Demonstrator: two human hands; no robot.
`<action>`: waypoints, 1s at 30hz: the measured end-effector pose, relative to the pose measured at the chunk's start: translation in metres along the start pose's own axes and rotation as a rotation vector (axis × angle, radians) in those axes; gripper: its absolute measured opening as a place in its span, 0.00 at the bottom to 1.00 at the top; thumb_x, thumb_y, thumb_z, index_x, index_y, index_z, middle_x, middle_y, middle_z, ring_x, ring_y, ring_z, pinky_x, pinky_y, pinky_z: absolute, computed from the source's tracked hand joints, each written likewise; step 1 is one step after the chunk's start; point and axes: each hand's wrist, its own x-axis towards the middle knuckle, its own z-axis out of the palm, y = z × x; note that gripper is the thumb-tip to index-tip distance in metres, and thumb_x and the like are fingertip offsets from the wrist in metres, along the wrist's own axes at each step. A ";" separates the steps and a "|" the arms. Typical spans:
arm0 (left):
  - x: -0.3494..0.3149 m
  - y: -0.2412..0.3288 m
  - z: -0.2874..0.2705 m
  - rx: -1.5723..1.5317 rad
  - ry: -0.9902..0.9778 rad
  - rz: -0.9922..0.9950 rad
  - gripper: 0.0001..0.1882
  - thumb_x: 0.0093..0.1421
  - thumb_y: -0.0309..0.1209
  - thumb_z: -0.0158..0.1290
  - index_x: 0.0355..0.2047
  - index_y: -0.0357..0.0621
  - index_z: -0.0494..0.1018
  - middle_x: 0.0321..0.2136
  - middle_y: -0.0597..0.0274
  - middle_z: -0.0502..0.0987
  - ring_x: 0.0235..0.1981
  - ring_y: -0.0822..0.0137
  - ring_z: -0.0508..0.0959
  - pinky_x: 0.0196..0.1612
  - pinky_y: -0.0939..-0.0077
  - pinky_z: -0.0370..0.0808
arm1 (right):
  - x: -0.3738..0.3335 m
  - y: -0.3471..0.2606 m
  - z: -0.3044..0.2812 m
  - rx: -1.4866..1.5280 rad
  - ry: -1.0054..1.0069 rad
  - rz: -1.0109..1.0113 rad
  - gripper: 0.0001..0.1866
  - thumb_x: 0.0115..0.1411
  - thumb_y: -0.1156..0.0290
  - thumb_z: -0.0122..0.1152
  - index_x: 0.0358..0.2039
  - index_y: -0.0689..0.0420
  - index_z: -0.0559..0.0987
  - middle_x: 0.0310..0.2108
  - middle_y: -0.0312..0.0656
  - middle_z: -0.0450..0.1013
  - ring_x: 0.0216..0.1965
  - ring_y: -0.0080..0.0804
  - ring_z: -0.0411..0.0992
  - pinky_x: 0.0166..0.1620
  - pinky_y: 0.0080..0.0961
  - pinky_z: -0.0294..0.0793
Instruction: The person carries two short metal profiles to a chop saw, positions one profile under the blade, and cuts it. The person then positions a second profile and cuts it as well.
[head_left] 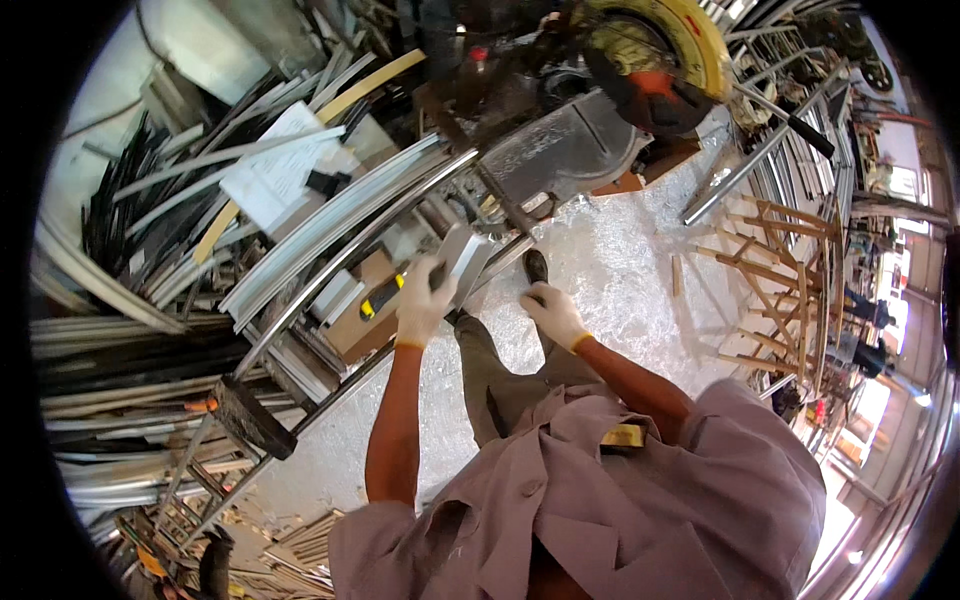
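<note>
My left hand (424, 303), in a white work glove, is closed around a short grey-white metal profile piece (467, 262), which sticks up past the fingers beside the stand's rail. My right hand (555, 316), gloved the same way, hovers in front of my legs with curled fingers; whatever may be in them is hidden. Just left of my left hand, a yellow-and-black tape measure (382, 297) lies in a cardboard box (352, 333). Long white profiles (335, 225) rest along the stand beyond it.
A cut-off saw (655, 65) with a yellow guard stands at the far side, its grey metal table (560, 150) angled toward me. Stacks of metal strips (130, 390) fill the left. Wooden racks (775, 275) stand at right. A paper sheet (285, 165) lies among the profiles.
</note>
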 end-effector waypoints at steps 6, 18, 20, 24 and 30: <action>0.159 0.034 0.122 0.095 -0.117 0.314 0.18 0.62 0.35 0.62 0.48 0.38 0.76 0.48 0.43 0.79 0.51 0.42 0.79 0.55 0.54 0.75 | -0.037 0.130 -0.081 0.137 0.038 0.283 0.20 0.66 0.57 0.63 0.44 0.64 0.85 0.31 0.48 0.83 0.34 0.38 0.83 0.40 0.34 0.79; 0.244 0.098 0.226 0.525 0.168 0.063 0.25 0.64 0.49 0.61 0.51 0.42 0.79 0.53 0.50 0.81 0.53 0.46 0.79 0.56 0.56 0.76 | -0.022 0.246 -0.199 0.200 -0.017 0.272 0.21 0.67 0.58 0.63 0.47 0.65 0.85 0.31 0.46 0.83 0.34 0.31 0.81 0.41 0.29 0.79; 0.228 0.097 0.228 0.600 0.294 0.125 0.31 0.60 0.48 0.66 0.57 0.43 0.76 0.53 0.49 0.79 0.51 0.46 0.80 0.56 0.54 0.76 | -0.024 0.249 -0.215 0.242 -0.046 0.301 0.21 0.67 0.58 0.63 0.48 0.65 0.84 0.32 0.46 0.83 0.35 0.30 0.81 0.41 0.29 0.79; 0.201 0.113 0.242 0.397 0.390 -0.085 0.44 0.51 0.45 0.74 0.65 0.45 0.68 0.55 0.48 0.74 0.49 0.51 0.81 0.54 0.54 0.77 | -0.021 0.259 -0.226 0.311 -0.105 0.355 0.21 0.67 0.59 0.62 0.48 0.66 0.84 0.32 0.45 0.83 0.35 0.29 0.81 0.41 0.29 0.78; 0.219 0.096 0.257 0.464 0.345 -0.048 0.39 0.57 0.41 0.71 0.65 0.47 0.68 0.56 0.45 0.72 0.50 0.43 0.79 0.54 0.51 0.77 | -0.020 0.273 -0.207 0.292 -0.039 0.303 0.21 0.68 0.58 0.63 0.47 0.66 0.84 0.32 0.44 0.83 0.34 0.27 0.80 0.39 0.27 0.77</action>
